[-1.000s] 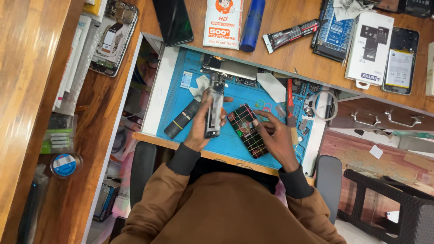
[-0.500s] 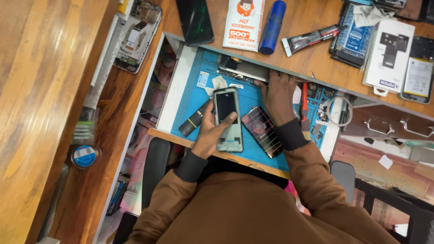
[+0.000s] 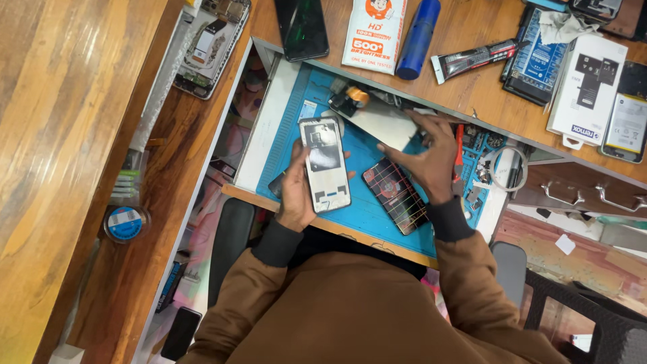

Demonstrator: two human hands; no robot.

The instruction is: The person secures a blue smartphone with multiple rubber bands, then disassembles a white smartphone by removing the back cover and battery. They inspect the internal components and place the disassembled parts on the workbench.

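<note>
Over blue mat, left hand gripping phone frame (flat, rectangular)

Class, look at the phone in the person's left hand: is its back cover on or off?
Off. The phone in the left hand shows a bare inner frame and exposed parts, not a smooth cover.

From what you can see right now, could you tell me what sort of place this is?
Most likely a phone repair bench. The left hand holds an opened phone frame over a blue repair mat, another phone lies on the mat, and a glue tube sits on the wooden counter.
</note>
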